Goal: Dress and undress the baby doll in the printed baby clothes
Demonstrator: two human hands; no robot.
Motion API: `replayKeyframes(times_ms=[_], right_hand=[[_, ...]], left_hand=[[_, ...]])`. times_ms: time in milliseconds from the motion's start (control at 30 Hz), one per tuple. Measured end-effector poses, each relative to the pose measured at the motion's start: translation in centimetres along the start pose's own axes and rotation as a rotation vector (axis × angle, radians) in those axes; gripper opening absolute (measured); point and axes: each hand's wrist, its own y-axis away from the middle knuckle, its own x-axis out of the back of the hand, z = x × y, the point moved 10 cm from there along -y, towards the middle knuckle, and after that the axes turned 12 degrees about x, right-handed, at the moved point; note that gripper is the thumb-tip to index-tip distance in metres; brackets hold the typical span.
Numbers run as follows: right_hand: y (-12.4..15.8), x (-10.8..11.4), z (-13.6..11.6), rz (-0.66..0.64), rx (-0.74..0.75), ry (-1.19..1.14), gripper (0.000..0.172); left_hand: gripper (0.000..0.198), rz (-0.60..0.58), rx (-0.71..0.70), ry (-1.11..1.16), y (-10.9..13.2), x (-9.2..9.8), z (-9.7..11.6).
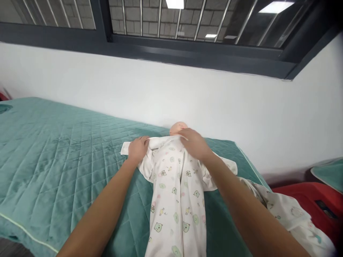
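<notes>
Where the quilt (66,153) was bordered at its far edge by the wall (120,85), the doll's head (177,127) could be seen, with the romper (166,200) spread below it. Thin, light and soft, the romper would probably be best taken by its collar or shoulders. Its left-side sleeve was touched by the left hand (138,148), narrowly curled; its collar by the right hand (195,142), loosely spread. Whether cloth was pinched could not be told. Ample room was offered leftward; the right edge was partly covered by another garment (289,210).
</notes>
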Motion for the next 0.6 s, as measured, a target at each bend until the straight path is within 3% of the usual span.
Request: replayKeyframes(times_ms=[100, 133, 200, 400, 600], right_hand=[[-3.8, -5.1, -6.6, -0.304, 0.208, 0.064, 0.031], [-4.6, -7.1, -8.0, -0.411, 0.257, 0.133, 0.029], [-5.9, -9.7, -9.5, -0.497, 0.286, 0.196, 0.027], [-7.7, -13.1, -8.0, -0.579, 0.248, 0.226, 0.036], [-7.4, -12.0, -6.7, -0.613, 0.245, 0.202, 0.040]], left_hand=[[0.038, -0.010, -0.013, 0.024, -0.1, 0.1, -0.1], [0.038, -0.013, -0.017, 0.031, -0.1, 0.1, -0.1], [0.036, -0.016, -0.018, 0.037, -0.2, 0.1, -0.1], [0.032, -0.005, -0.005, 0.004, -0.6, -0.3, -0.1], [0.037, 0.036, -0.039, 0.036, 0.1, 0.6, 0.1]])
